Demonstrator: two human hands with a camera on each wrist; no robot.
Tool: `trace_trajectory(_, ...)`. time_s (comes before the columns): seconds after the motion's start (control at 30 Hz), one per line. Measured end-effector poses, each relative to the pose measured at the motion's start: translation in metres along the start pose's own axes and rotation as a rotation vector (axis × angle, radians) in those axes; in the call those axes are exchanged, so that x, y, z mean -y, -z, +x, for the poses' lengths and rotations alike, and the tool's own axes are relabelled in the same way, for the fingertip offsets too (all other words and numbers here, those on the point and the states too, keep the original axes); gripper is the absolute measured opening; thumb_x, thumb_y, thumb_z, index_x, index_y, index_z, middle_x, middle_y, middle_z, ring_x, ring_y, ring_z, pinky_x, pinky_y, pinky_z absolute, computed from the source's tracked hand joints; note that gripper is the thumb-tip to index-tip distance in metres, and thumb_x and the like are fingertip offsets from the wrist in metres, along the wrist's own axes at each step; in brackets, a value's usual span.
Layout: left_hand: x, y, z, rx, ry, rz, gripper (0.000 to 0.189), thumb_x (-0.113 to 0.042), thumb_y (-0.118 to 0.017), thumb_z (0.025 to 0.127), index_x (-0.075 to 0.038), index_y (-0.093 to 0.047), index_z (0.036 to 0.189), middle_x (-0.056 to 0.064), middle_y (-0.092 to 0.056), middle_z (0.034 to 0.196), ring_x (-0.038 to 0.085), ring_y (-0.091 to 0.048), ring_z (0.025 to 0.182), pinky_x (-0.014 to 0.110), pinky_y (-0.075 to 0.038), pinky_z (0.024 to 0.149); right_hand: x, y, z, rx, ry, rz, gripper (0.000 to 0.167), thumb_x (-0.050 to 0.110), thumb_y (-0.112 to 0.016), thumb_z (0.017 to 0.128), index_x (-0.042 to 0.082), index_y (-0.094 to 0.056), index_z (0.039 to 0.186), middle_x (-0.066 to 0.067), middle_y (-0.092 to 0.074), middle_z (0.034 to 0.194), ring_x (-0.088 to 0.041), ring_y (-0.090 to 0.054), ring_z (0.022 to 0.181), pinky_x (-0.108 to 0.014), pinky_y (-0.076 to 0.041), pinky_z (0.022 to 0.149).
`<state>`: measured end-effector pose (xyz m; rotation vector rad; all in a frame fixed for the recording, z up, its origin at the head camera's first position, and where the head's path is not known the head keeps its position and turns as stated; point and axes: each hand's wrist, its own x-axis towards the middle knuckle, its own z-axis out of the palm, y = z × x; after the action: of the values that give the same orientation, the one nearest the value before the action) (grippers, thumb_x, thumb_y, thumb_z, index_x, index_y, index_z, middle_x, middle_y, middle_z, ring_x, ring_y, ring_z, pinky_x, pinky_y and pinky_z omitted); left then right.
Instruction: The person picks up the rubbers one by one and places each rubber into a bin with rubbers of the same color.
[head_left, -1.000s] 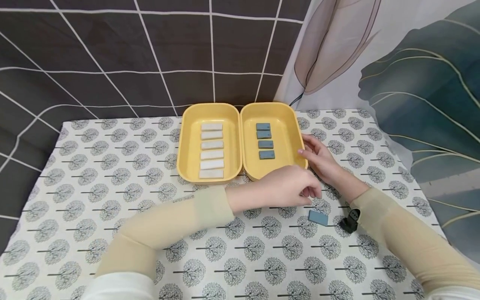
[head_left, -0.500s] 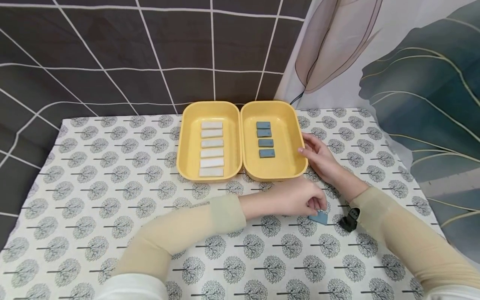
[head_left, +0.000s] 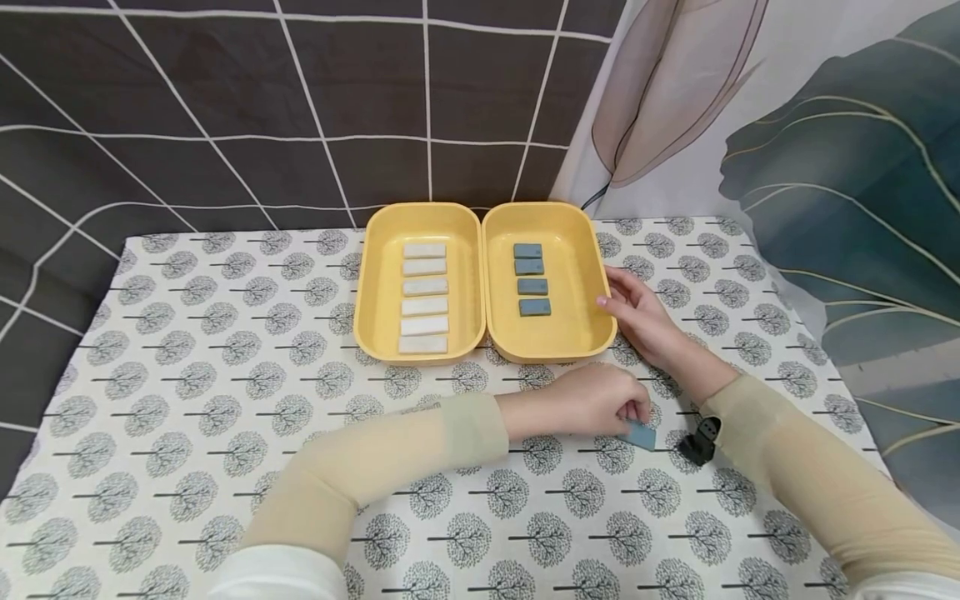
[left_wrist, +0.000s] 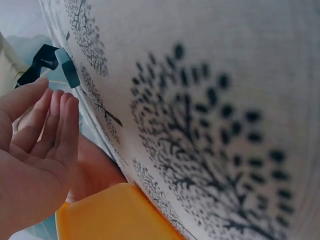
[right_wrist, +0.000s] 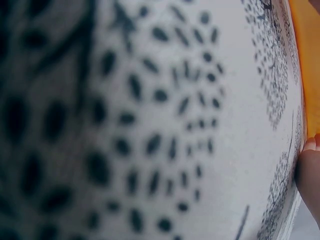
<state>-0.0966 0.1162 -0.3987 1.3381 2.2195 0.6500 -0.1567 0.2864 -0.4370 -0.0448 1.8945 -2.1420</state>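
My left hand [head_left: 603,402] reaches across the front of the boxes, its fingers bent down over one end of a small flat blue block [head_left: 641,437] on the cloth. In the left wrist view the thumb and fingertips come close to that block [left_wrist: 68,68], with no clear grip on it. With my right hand [head_left: 641,321] I hold the right wall of the right yellow box [head_left: 551,340], thumb on its rim and fingers outside. Inside it lie several blue blocks [head_left: 532,287] in a column. Several white blocks [head_left: 424,287] line the left yellow box [head_left: 367,321].
The tree-patterned tablecloth [head_left: 225,408] covers the table. A black wrist camera [head_left: 701,442] sits by my right wrist, just right of the loose blue block. Behind the boxes rises a dark gridded backdrop [head_left: 360,92]; a patterned curtain [head_left: 832,208] hangs at the right.
My left hand has come down toward the loose blue block and now partly covers it, shifting slightly right overall. That block stays in place. The right hand keeps its hold on the box.
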Motion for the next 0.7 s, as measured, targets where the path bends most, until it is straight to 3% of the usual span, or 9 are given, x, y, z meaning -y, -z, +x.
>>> trace_trajectory(0.43,0.0028,-0.0036,0.0070,0.032,0.048,0.047,0.023,-0.023,-0.085,0.092,-0.024,-0.079,0.114,-0.015,-0.077,0.109,-0.005,-0.066,0.096,0.001,-0.047,0.084,-0.0004,0.0008,-0.0002,0.007,0.007,0.014,0.063,-0.005,-0.056,0.103,-0.003,-0.030,0.161,0.006,-0.057,0.139,-0.005,-0.061,0.124,-0.015,-0.056,0.105)
trace_trajectory(0.7,0.0027,-0.0060,0.0081,0.049,0.036,0.094,0.026,-0.030,-0.086,0.091,-0.025,-0.079,0.115,-0.016,-0.076,0.109,-0.004,-0.065,0.098,0.004,-0.048,0.086,0.0004,0.0001,0.0000,0.001,-0.005,-0.012,0.066,-0.004,-0.056,0.103,-0.005,-0.026,0.162,0.007,-0.057,0.139,-0.006,-0.060,0.125,-0.015,-0.055,0.106)
